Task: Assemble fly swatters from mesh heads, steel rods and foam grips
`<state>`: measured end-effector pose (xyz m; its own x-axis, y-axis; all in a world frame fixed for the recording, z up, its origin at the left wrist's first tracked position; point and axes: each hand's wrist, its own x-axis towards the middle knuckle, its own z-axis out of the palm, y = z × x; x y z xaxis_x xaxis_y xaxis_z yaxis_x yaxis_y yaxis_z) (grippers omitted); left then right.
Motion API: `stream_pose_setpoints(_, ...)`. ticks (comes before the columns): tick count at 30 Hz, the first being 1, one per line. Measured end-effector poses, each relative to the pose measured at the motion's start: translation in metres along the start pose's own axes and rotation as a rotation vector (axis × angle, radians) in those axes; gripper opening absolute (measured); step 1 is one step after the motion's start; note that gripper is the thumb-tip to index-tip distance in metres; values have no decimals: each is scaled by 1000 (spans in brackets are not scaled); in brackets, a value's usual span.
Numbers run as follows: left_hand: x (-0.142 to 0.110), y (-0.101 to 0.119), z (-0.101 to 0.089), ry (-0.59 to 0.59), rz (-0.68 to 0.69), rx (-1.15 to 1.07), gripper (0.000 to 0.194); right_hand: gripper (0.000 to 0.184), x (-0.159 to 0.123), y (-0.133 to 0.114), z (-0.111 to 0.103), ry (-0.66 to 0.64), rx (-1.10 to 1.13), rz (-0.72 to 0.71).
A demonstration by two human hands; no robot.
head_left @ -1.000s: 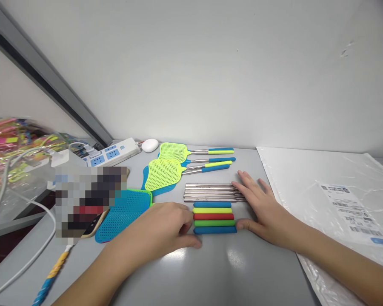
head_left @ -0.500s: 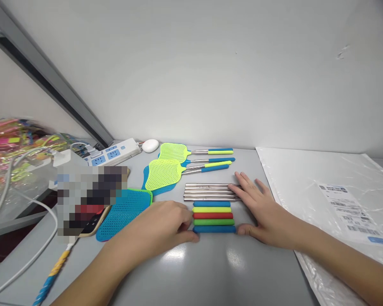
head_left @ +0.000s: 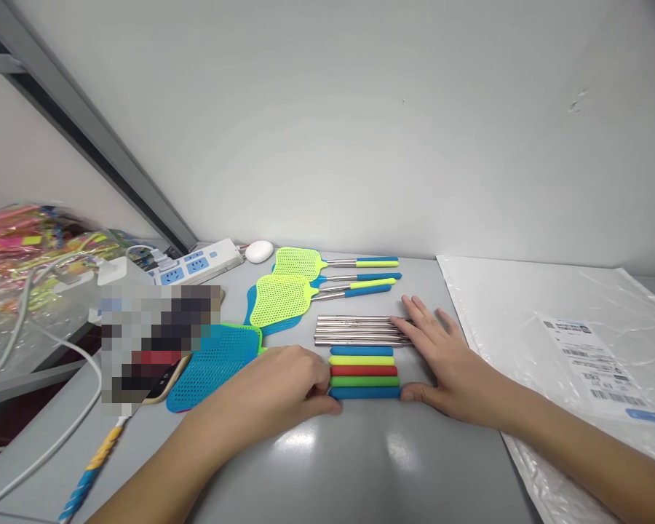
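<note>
A row of several coloured handle grips (head_left: 363, 371), in blue, yellow, red and green, lies flat with the tapered ends to the left. Against those ends rests my left hand (head_left: 287, 382), fingers curled and thumb by the lowest blue grip; what its fingers hold, if anything, is hidden. My right hand (head_left: 442, 356) is open, its fingers spread over the right ends of a bundle of metal rods (head_left: 354, 330), its thumb at the right end of the lowest blue grip. Left of my left hand lie stacked blue fly swatter heads (head_left: 218, 364), a green edge showing.
Behind are yellow and blue fly swatters (head_left: 281, 300) with rods and grips. A phone (head_left: 156, 391), partly pixelated, a power strip (head_left: 207, 263), a white oval device (head_left: 259, 252) and cables occupy the left. A white plastic mailer (head_left: 502, 313) covers the right; bagged colourful items (head_left: 27, 255) sit far left.
Both hands stay almost where they were. My right thumb has shifted slightly left with the right end of the lowest blue grip. The camera view has tilted a little.
</note>
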<state>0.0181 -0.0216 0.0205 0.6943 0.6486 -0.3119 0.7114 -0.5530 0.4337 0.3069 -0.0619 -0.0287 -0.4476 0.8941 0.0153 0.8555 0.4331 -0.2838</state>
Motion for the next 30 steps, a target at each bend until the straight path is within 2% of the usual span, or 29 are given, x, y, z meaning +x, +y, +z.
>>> stream_pose_setpoints(5, -1, 4, -4, 43, 42, 15, 34, 89, -1, 0, 1, 2, -4, -2)
stream_pose_setpoints(10, 3, 20, 3, 329, 147, 43, 37, 79, -1, 1, 3, 18, -2, 5)
stream_pose_setpoints(12, 7, 27, 13, 397, 209, 47, 46, 74, -1, 1, 5, 35, 9, 14)
stream_pose_setpoints(15, 16, 34, 29, 372, 242, 76, 78, 69, -1, 1, 6, 73, 33, 25)
stream_pose_setpoints(18, 27, 34, 40, 346, 226, 112, 94, 68, -1, 2, 7, 114, 35, 15)
stream_pose_setpoints(24, 35, 25, 49, 382, 135, 114, 102, 65, -1, 3, 3, 154, 53, 24)
stream_pose_setpoints(30, 31, 26, 50, 352, 134, 51, 102, 63, 2, 5, -11, 156, 69, 70)
